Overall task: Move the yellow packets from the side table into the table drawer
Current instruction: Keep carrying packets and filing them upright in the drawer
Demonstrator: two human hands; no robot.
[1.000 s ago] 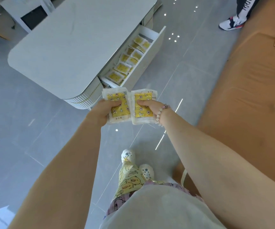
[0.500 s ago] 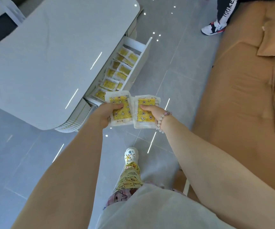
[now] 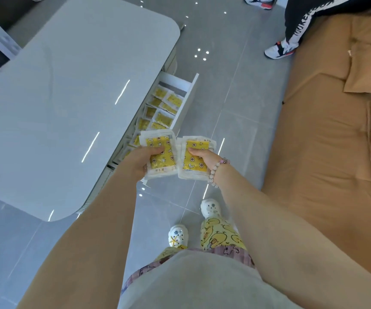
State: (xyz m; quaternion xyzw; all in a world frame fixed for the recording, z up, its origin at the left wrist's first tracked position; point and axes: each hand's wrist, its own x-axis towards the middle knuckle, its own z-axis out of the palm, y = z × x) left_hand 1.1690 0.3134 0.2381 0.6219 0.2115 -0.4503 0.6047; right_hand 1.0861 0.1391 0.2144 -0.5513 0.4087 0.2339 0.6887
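Note:
My left hand (image 3: 138,160) grips a stack of yellow packets (image 3: 160,150) with white borders, thumb on top. My right hand (image 3: 203,158) grips a second stack of yellow packets (image 3: 194,162) right beside it. Both stacks hover over the near end of the open white drawer (image 3: 188,101), which juts out from the side of the white table (image 3: 68,97). Several yellow packets (image 3: 163,108) lie in rows inside the drawer. The drawer's near part is hidden behind my hands.
A tan sofa (image 3: 327,141) with a cushion runs along the right. Another person's legs and sneakers (image 3: 279,50) stand at the far end of the grey tiled aisle. My own feet in white clogs (image 3: 178,236) are on the floor below.
I have stepped closer along the table; the drawer now lies directly under my hands. Both hands still hold their stacks side by side.

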